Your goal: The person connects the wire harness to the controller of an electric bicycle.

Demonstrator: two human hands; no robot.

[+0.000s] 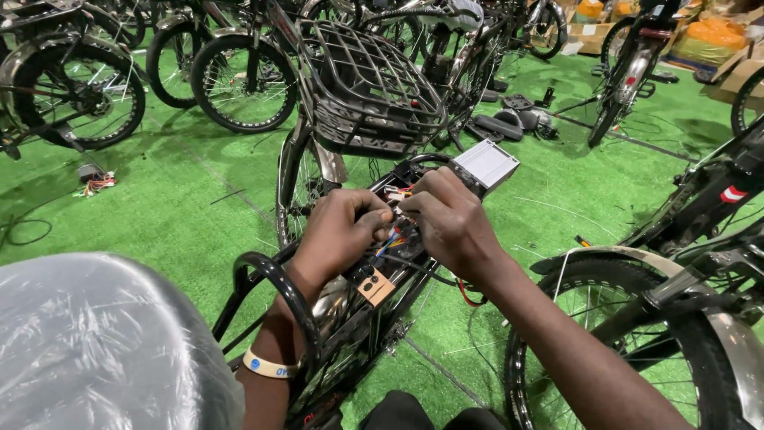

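Saddle (95,342): nearest, lower left, wrapped in clear plastic film; untouched.
Wristband (267,366): pale yellow w/ blue spot, on left wrist, arm threaded through black rack loop (278,279).
Left hand (338,235): curled tight, fingertips pinching into wire bundle (391,239) at mid-frame; gripping wires, exact wire can't tell.
Right hand (450,219): also closed down, fingers bent over same bundle from the other side, touching left hand's fingertips; grasping wires/connector, hidden under knuckles.
Wire bundle: red, yellow, blue, orange leads, sitting in open black controller box (398,263) on rear rack of bike, between both hands.
Tan tag (376,287): small cardboard-coloured piece w/ two holes, just below left hand on box edge.
Grey controller unit (487,163): ribbed metal block, just beyond right hand, tilted at box's far end, not held.
Step in hand (judgement): mating or sorting connectors inside box; both hands mid-pinch, looks partway thru wiring, box lid not on.
Next move needs (judgement): fine two-finger alignment of plug halves, straight push, no yank on thin leads; then room to tuck slack beside grey unit.
Front basket (366,80): black wire mesh, beyond box, part of a bike standing just ahead.
Right bike wheel (637,350): mudguard and spokes, beside right forearm, apart from it.
Floor (175,199): green turf; small loose wire clump (97,183) far left.
Far: row of parked bikes (79,80), cardboard boxes w/ orange items (708,36) top right.
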